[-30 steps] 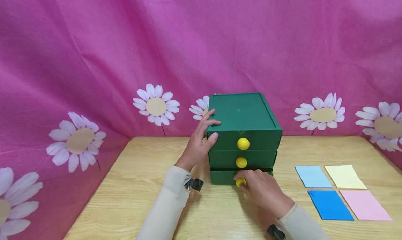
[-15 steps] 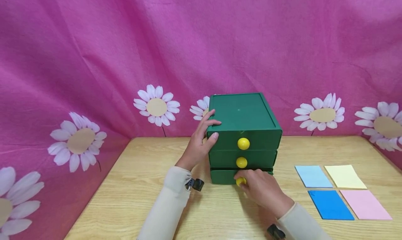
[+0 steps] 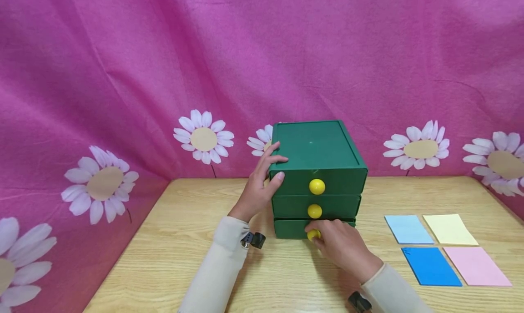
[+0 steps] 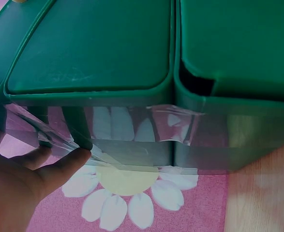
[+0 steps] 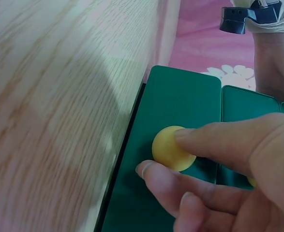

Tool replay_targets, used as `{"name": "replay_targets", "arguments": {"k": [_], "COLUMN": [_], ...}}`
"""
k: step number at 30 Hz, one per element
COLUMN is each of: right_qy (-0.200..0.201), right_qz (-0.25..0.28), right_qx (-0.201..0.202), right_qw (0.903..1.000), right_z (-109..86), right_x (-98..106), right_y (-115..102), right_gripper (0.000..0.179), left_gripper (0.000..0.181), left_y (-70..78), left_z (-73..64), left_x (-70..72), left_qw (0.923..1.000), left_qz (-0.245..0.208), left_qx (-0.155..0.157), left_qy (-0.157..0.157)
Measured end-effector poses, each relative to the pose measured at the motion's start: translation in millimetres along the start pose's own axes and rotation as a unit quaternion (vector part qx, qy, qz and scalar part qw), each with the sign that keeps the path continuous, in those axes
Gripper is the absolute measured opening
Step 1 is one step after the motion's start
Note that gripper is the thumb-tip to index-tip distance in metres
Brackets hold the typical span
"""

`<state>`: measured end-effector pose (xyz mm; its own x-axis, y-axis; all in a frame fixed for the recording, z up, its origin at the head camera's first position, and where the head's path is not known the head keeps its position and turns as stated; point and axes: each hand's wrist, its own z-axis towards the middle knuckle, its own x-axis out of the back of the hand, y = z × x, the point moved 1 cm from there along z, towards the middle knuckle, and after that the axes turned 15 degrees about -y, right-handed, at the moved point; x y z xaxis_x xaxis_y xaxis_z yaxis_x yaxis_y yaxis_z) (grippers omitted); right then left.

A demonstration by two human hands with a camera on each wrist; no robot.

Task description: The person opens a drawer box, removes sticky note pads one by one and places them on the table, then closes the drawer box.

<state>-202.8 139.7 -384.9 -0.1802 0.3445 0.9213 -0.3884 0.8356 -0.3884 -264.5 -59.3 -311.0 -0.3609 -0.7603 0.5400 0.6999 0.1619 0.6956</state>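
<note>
A green three-drawer cabinet [image 3: 315, 144] with yellow round knobs stands on the table. My left hand [image 3: 258, 185] rests against its left side, fingertips over the top edge and thumb at the front corner. In the left wrist view that hand's spread fingers [image 4: 67, 169] touch the cabinet's side. My right hand [image 3: 341, 247] pinches the knob [image 5: 171, 149] of the bottom drawer [image 3: 290, 229] between thumb and fingers. That drawer sticks out slightly, with a thin dark gap above its front. The top drawer [image 3: 292, 183] and middle drawer [image 3: 291, 207] look closed.
To the right on the wooden table [image 3: 172, 258] lie a light blue pad [image 3: 408, 229], a yellow pad [image 3: 450, 229], a blue pad [image 3: 431, 266] and a pink pad [image 3: 476, 266]. A pink curtain [image 3: 262, 53] with white flowers hangs behind.
The bottom drawer has slid in very slightly, and the dark gap above it looks thinner. Both hands keep their hold and place.
</note>
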Motion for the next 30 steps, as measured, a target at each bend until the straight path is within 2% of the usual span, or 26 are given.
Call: {"name": "replay_targets", "arguments": {"k": [30], "right_qy": [0.024], "right_qz": [-0.006], "right_qx": [0.004], "right_qw": [0.9997], "right_z": [1.9], "right_x": [-2.6], "right_y": [2.8], "right_gripper": [0.018], "left_gripper": [0.035], "left_y": [3.5], "left_z": [-0.4], "left_x": [-0.3], "left_qw": [1.0], "left_qz": [0.002], "left_qx": [-0.003], "left_qy": [0.0]}}
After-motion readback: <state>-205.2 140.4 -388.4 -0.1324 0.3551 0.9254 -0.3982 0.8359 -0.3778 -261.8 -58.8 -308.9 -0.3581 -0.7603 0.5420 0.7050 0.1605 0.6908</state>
